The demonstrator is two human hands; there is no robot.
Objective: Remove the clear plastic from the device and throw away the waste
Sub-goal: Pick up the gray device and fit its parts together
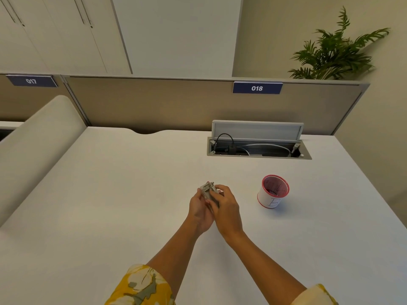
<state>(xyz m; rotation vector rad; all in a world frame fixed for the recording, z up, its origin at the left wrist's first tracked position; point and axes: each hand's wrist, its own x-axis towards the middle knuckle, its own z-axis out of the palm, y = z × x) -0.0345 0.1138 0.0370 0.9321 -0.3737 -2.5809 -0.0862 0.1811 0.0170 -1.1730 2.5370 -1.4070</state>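
A small grey device (208,189) is held just above the white desk (110,194), near its middle. My left hand (199,211) cradles it from below and the left. My right hand (225,205) is closed over its right side, fingers on top of it. The clear plastic on it is too small to make out. A red and white paper cup (273,192) stands upright to the right of my hands, a short gap away, with a letter drawn on its side.
An open cable hatch (258,148) with wires sits at the back of the desk, its lid tilted up. A beige partition (176,102) with sign 018 closes the far edge. A padded divider (37,150) runs along the left. A plant (334,51) stands behind the partition.
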